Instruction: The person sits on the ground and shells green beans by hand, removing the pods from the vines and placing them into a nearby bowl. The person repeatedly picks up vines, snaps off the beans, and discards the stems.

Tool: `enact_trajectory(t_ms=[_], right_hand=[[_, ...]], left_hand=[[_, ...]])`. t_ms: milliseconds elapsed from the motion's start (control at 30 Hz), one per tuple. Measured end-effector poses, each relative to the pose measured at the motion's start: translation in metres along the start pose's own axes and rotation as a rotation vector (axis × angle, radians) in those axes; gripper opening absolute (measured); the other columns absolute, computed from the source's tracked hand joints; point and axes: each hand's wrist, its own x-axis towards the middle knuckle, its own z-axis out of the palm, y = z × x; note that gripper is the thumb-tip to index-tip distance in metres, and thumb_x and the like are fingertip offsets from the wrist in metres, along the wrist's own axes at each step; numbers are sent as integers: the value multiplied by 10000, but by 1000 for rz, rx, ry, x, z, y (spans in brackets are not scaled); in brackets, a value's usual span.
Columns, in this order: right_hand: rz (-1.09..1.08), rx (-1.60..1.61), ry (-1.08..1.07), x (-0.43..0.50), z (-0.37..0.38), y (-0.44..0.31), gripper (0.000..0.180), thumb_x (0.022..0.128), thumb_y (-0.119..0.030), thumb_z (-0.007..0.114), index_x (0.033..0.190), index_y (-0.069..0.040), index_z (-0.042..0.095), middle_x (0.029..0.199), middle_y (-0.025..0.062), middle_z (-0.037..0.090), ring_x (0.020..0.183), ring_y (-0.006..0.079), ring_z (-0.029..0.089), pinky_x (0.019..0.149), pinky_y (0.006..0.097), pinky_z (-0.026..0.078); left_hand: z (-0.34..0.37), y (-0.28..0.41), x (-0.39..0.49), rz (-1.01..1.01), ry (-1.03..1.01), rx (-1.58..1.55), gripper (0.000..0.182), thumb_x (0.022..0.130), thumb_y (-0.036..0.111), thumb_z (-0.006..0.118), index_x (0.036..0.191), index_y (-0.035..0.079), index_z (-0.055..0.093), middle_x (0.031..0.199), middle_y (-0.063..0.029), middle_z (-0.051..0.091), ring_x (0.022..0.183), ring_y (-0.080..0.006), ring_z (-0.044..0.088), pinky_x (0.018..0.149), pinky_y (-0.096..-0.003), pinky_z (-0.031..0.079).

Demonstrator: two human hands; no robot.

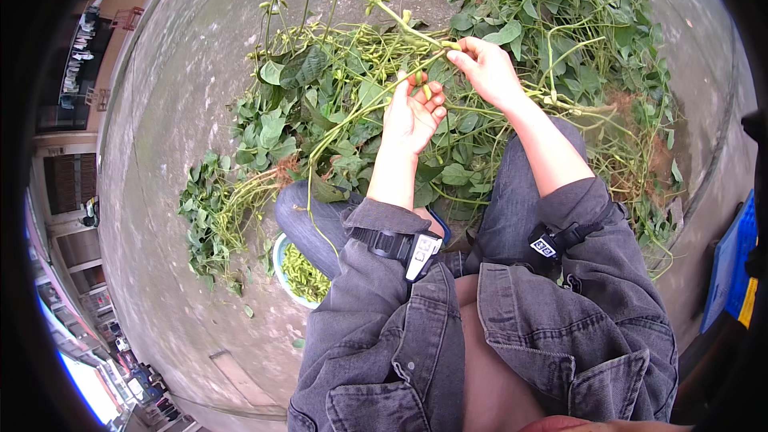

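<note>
My right hand [489, 72] pinches a green bean plant's stem [396, 18] between thumb and fingertips, beside a plump pod [450, 45]. The stem arches away to the upper left and carries more pods. Palm up, my left hand [414, 114] curls its fingers about a few bean pods [426, 91] just below that stem. Thin leaf stalks [354, 117] trail down past its wrist side. Under both hands spreads a heap of uprooted bean plants [354, 78] with leaves and pods.
A larger leafy pile [564, 24] lies at the upper right, its brown roots [660, 162] towards the right. Beside my left knee stands a light-blue basin [279, 264] holding picked pods [305, 273]. A smaller bundle of plants [219, 216] lies left. A blue crate [729, 264] stands far right on concrete.
</note>
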Motion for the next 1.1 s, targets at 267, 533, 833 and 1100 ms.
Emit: enact_trajectory(t_ms=[267, 533, 833, 1100], right_hand=[[-26, -35, -21, -3, 3, -7, 475, 778, -402, 707, 1074, -37, 643, 826, 100, 688, 785, 187, 666, 728, 328, 501], [68, -235, -42, 0, 17, -6, 633, 679, -556, 729, 1096, -88, 644, 881, 70, 701, 837, 202, 679, 778, 332, 501], [66, -151, 49, 35, 6, 24, 472, 701, -454, 760, 923, -45, 687, 795, 71, 697, 745, 154, 648, 732, 304, 488], [107, 166, -85, 21, -4, -2, 346, 735, -295, 773, 951, -36, 698, 792, 45, 706, 757, 84, 620, 768, 246, 431]], left_hand=[[7, -9, -3, 70, 67, 68, 111, 941, 110, 490, 1043, 81, 460, 774, -85, 568, 677, -189, 549, 614, -310, 488], [38, -35, -31, 250, 139, 449, 363, 887, 11, 429, 1228, 77, 323, 676, -45, 489, 518, -125, 439, 461, -244, 354], [-15, -32, -74, 101, 104, 672, 180, 896, 2, 445, 1014, 29, 579, 788, -40, 618, 627, -95, 534, 576, -221, 441], [-84, 13, -40, 418, 143, 1038, 399, 742, 9, 662, 1134, 52, 601, 875, 23, 481, 750, -54, 435, 676, -184, 391]])
